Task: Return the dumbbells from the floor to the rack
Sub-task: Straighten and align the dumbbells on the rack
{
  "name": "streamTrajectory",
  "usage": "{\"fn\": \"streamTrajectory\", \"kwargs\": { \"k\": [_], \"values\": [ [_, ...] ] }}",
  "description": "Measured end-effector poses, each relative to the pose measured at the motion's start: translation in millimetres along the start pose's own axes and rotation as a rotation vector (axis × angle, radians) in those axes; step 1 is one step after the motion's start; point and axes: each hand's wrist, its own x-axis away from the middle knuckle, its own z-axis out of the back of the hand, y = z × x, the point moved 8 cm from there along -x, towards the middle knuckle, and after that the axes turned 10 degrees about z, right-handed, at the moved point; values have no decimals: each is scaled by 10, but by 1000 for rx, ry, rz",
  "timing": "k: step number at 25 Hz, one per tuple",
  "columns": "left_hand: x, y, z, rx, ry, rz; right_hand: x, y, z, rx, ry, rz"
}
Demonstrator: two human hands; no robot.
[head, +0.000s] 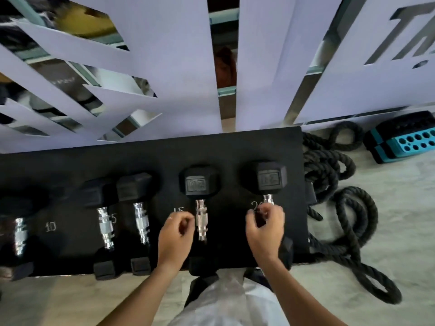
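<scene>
Seemingly mid-placement, a person stands over a black dumbbell rack (150,156) in the head view, both hands at its right end. The right hand (264,228) curls its fingers around the chrome handle of the far-right dumbbell (270,178), whose head is stamped 20 and which lies in its slot. The left hand (175,234) hangs just beside the handle of the neighbouring 20 dumbbell (200,184), fingers loosely curled; whether they touch the chrome cannot be told. Further left, 2 smaller dumbbells (117,191) and another dumbbell (20,231) at the edge also rest on the rack, near painted marks 10 and 15. A coiled battle rope (341,208) and a teal step block (404,140) lie on the floor to the right. Judging by this, a good finish means settling each handle square in its cradle, checking neither head overhangs, then letting go slowly, fingers clear.
</scene>
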Motion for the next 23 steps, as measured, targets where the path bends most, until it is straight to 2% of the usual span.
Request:
{"fn": "streamTrajectory", "kwargs": {
  "k": [1, 2, 4, 5, 8, 10, 12, 15, 23],
  "values": [
    [-69, -205, 135, 46, 25, 97, 106, -224, -285, -44, -116, 60],
    [-159, -344, 190, 75, 1, 190, 224, -374, -607, -95, -277, 37],
    [-327, -480, 84, 125, -204, 352, 507, -460, -1161, -196, -550, -192],
    [-395, -496, -5, 146, -313, 403, 617, -432, -1341, -231, -591, -316],
    [-604, -388, -256, 144, -470, 414, 709, -256, -1558, -198, -497, -520],
    [-687, -288, -463, 159, -521, 448, 711, -178, -1682, -147, -568, -569],
    [-690, -254, -629, 208, -536, 514, 715, -168, -1801, -238, -623, -589],
    [-639, -232, -763, 257, -497, 560, 662, -170, -1723, -324, -560, -588],
    [-448, 101, -1276, 268, -551, 581, 397, 227, -1231, -238, -539, -599]
  ]
}}
